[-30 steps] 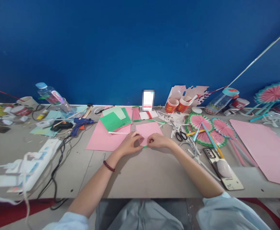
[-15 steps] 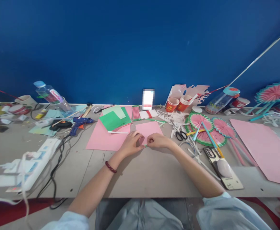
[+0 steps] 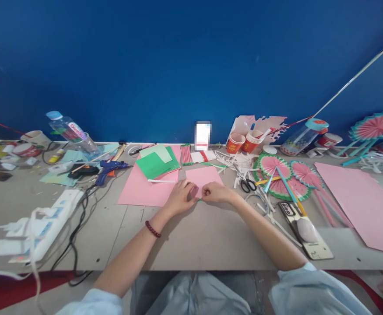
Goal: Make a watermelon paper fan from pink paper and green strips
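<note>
A small sheet of pink paper (image 3: pixel 203 175) lies in front of me, with a bit of green along its near edge. Fingers and thumb of my left hand (image 3: pixel 182 196) are curled together at the sheet's near left corner. On the same near edge, my right hand (image 3: pixel 216 192) is closed in a pinch, its fingertips close to the left thumb. How much of the edge is folded stays hidden behind the fingers. Green sheets (image 3: pixel 156 168) rest on a larger pink sheet (image 3: pixel 138 188) beside my left hand.
Black-handled scissors (image 3: pixel 247 185) and white paper strips lie right of my hands, by round pleated paper fans (image 3: pixel 275 168) and a phone (image 3: pixel 304 232). Pleated pink-green paper (image 3: pixel 186 155) and red cups (image 3: pixel 235 143) are behind. Leftward are a blue glue gun (image 3: pixel 107 170) and a power strip (image 3: pixel 53 227).
Both hands keep their pinch at the paper's near edge. My right hand has shifted very slightly to the right; the other things stay in place.
</note>
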The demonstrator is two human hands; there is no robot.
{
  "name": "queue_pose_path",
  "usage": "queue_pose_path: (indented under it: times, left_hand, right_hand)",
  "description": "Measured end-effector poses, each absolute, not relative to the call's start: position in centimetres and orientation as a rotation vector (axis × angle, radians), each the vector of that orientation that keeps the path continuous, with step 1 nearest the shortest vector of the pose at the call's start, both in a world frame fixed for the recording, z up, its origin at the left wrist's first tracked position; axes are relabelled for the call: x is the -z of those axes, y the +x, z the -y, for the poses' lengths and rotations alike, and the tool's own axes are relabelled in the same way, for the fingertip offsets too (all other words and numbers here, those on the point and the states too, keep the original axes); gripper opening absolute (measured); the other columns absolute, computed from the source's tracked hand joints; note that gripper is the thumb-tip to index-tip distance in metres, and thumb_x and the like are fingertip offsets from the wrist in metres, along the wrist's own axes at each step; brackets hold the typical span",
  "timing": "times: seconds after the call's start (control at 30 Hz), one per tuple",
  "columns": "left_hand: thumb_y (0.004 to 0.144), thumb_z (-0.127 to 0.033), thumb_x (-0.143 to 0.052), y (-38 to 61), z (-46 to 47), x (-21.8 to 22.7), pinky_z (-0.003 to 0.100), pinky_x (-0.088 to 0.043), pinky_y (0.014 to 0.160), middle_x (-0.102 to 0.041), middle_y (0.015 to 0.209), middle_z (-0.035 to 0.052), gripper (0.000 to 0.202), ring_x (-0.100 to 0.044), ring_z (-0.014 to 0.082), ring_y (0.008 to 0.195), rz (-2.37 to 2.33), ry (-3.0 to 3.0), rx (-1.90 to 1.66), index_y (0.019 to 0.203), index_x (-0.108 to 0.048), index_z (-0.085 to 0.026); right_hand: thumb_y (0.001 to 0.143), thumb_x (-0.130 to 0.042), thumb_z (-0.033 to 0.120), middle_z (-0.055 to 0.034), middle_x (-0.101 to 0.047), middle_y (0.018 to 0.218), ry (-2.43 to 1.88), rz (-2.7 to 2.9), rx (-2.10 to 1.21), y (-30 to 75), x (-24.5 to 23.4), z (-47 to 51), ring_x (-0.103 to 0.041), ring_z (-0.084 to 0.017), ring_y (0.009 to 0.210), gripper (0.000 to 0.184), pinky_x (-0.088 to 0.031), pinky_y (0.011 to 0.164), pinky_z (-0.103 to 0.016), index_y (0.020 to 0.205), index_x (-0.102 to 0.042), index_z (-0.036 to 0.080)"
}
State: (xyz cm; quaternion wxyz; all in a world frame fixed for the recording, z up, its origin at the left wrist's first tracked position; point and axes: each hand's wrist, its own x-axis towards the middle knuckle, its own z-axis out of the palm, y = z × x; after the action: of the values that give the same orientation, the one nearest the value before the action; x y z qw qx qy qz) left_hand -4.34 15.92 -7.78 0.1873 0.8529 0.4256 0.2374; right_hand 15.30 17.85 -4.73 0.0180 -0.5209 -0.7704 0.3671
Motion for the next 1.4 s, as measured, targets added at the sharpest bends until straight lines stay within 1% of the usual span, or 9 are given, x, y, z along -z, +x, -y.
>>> queue_pose_path:
  times: [0.2, 0.4, 0.7, 1.03, 1.4]
  left_hand:
    - [0.081, -0.037, -0.062, -4.3, -15.9, 8.0, 0.039, -0.041, 0.089, -0.052, 0.106, 0.005, 0.028, -0.049, 0.0238, 0.103, -1.203, 2.395, -0.664, 0.105, -0.054, -0.024]
    - [0.077, -0.031, -0.067, -4.3, -15.9, 7.8, 0.039, -0.041, 0.089, -0.052, 0.105, 0.0041, 0.03, -0.049, 0.0235, 0.102, -1.22, 2.369, -0.667, 0.104, -0.054, -0.025]
    - [0.077, -0.031, -0.067, -4.3, -15.8, 7.9, 0.041, -0.041, 0.092, -0.051, 0.109, 0.0045, 0.033, -0.049, 0.0244, 0.105, -1.226, 2.368, -0.655, 0.106, -0.054, -0.026]
    - [0.077, -0.032, -0.066, -4.4, -15.7, 7.5, 0.042, -0.041, 0.093, -0.051, 0.108, 0.0051, 0.032, -0.049, 0.025, 0.106, -1.223, 2.362, -0.643, 0.106, -0.054, -0.025]
    - [0.077, -0.032, -0.066, -4.4, -15.8, 7.6, 0.041, -0.041, 0.092, -0.052, 0.107, 0.0052, 0.032, -0.049, 0.0248, 0.105, -1.22, 2.365, -0.652, 0.106, -0.055, -0.025]
  right_hand:
    - [0.068, -0.063, 0.023, 0.0014, -0.059, 0.065, -1.665, 2.379, -1.117, 15.4, 4.6, -17.7, -0.049, -0.011, 0.061, 0.006, -0.033, 0.054, -0.021, 0.067, -0.062, 0.017]
    - [0.07, -0.065, 0.031, 0.0014, -0.056, 0.064, -1.724, 2.388, -1.051, 15.8, 4.2, -17.7, -0.047, -0.011, 0.061, 0.016, -0.031, 0.053, -0.022, 0.065, -0.06, 0.017]
    - [0.071, -0.066, 0.032, 0.0029, -0.052, 0.062, -1.736, 2.396, -1.086, 16.7, 4.2, -18.3, -0.046, -0.011, 0.061, 0.018, -0.032, 0.054, -0.022, 0.063, -0.058, 0.018]
    - [0.073, -0.065, 0.03, 0.0016, -0.056, 0.065, -1.713, 2.378, -1.1, 16.9, 4.4, -18.0, -0.048, -0.011, 0.063, 0.015, -0.033, 0.056, -0.022, 0.067, -0.06, 0.017]
    - [0.074, -0.064, 0.03, 0.0015, -0.056, 0.066, -1.707, 2.371, -1.083, 17.0, 4.5, -17.8, -0.048, -0.011, 0.063, 0.014, -0.033, 0.056, -0.022, 0.069, -0.062, 0.017]
